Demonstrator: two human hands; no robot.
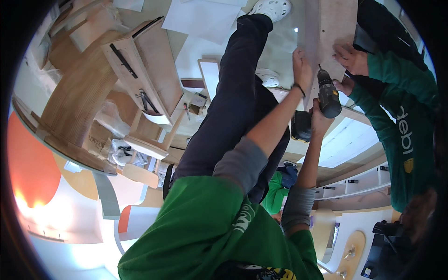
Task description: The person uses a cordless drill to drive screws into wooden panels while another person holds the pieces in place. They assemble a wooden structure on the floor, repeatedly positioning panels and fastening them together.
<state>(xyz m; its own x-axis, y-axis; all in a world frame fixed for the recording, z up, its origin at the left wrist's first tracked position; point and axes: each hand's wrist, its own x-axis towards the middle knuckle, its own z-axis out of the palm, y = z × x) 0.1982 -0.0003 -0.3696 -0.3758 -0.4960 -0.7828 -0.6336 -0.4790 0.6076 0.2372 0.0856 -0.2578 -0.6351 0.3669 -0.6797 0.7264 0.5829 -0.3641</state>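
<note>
My left hand (302, 65) lies flat on a light wooden panel (332, 23), fingers spread, with a dark band on the wrist. My right hand (319, 120) grips a black cordless drill (329, 95), its battery (301, 126) on the left and its bit touching the panel's edge beside my left hand. A co-worker in a green sweater (406, 121) stands on the right. One of the co-worker's hands (350, 58) rests on the panel and the other (346, 86) is just below it. My dark trouser legs (233, 102) stretch toward the top of the view.
A wooden drawer unit with a black rail (135, 60) and curved plywood parts (79, 98) lie on the left. White sheets (200, 18) cover the floor near my white perforated shoe (273, 8). Pliers (147, 100) rest on a board. White shelving (359, 182) sits lower right.
</note>
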